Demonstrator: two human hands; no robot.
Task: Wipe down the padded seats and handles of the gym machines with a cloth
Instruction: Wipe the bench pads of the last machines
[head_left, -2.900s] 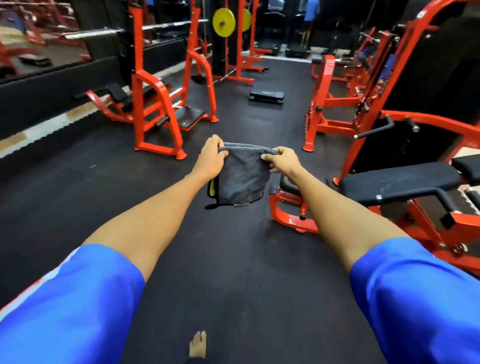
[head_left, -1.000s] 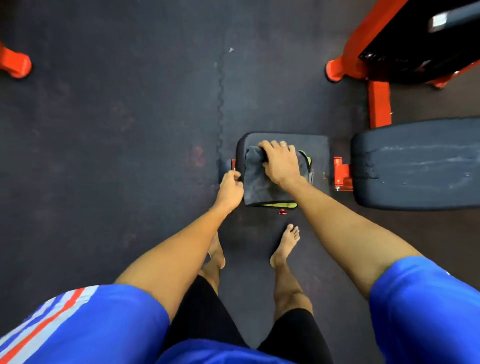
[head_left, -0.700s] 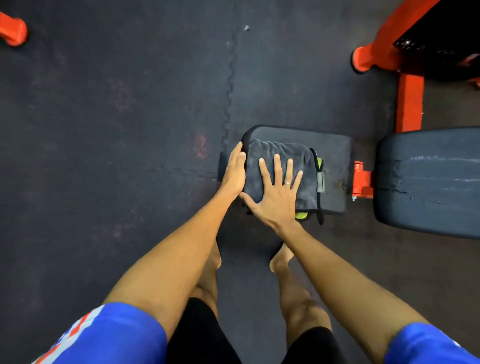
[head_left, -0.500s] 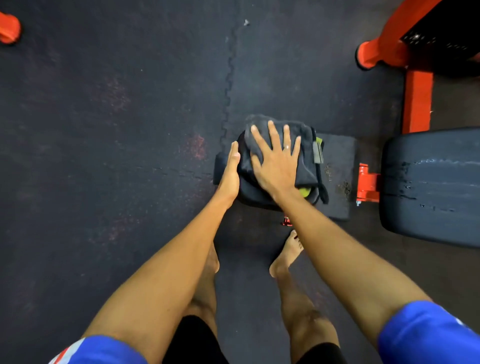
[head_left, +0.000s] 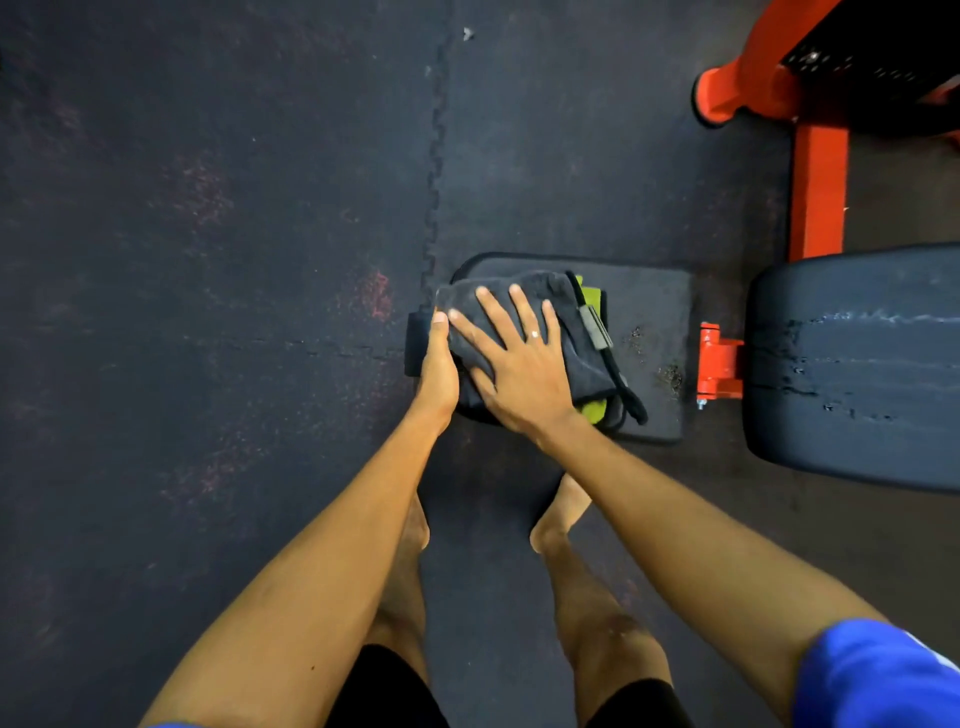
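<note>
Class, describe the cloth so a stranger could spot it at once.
Find the orange machine frame at top right, then the long dark bench below it. Left of it sits a small square pad; the cloth lies there under the right hand, dark grey with lime-green showing.

Right hand (head_left: 519, 374) drawn back, cloth (head_left: 587, 369) slid nearer across seat pad (head_left: 654, 306)
</note>
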